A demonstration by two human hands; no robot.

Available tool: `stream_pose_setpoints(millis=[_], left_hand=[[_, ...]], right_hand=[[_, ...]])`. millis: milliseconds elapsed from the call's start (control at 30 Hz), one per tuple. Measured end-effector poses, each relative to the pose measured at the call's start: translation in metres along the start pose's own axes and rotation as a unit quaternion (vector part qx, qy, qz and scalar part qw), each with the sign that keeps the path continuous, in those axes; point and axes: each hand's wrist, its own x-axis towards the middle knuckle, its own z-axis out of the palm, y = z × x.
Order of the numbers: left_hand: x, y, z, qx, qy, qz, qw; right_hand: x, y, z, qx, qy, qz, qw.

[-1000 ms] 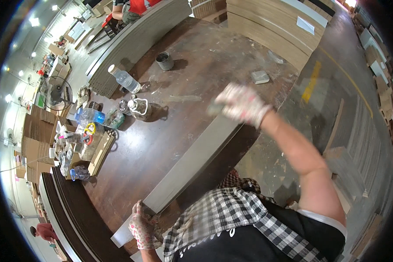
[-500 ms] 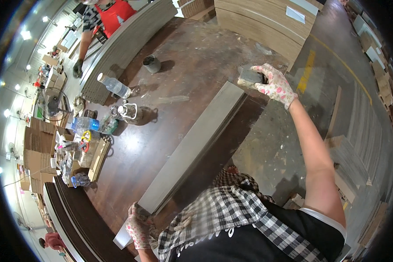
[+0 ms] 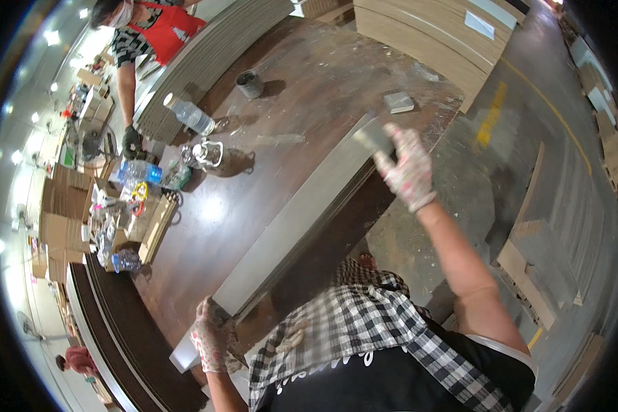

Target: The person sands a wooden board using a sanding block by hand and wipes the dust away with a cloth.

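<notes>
A long grey board lies diagonally across the brown table, several similar boards' edges showing beneath it. Near its closer end, my left hand, in a pink-spotted white glove, is closed around the board's edges. My right hand, gloved alike and a little blurred, grips a greyish block against the board's far end. Motion smears that block, so its exact kind is unclear. A second grey block rests on the table just beyond my right hand.
A dark cup, a clear bottle and a handled jar stand on the table. Stacked panels rise at the far left, with a co-worker in a red apron behind. Cardboard is piled at the back.
My right hand has moved left and nearer, from beside the resting block onto the board's far end. My left hand stays at the near end. The co-worker leans further into view.
</notes>
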Motion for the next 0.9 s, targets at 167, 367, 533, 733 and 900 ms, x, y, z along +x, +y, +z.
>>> stream_pose_setpoints(millis=[167,367,533,733,900], left_hand=[[-0.002,-0.001,-0.002,-0.003,-0.025,-0.030,0.999],[-0.002,-0.001,-0.003,-0.016,-0.030,-0.020,0.999],[-0.005,-0.010,0.003,-0.049,-0.032,-0.011,0.998],[-0.034,-0.044,0.001,-0.132,0.016,0.122,0.984],[-0.107,-0.144,0.037,-0.229,0.124,0.155,0.953]], right_hand=[[-0.037,-0.070,0.012,0.081,-0.065,-0.030,0.994],[-0.101,-0.185,0.038,0.293,-0.185,-0.229,0.910],[-0.068,-0.142,0.034,0.105,-0.035,-0.045,0.993],[-0.163,-0.307,0.056,0.290,-0.200,-0.174,0.920],[-0.165,-0.302,0.061,0.135,-0.048,-0.049,0.988]])
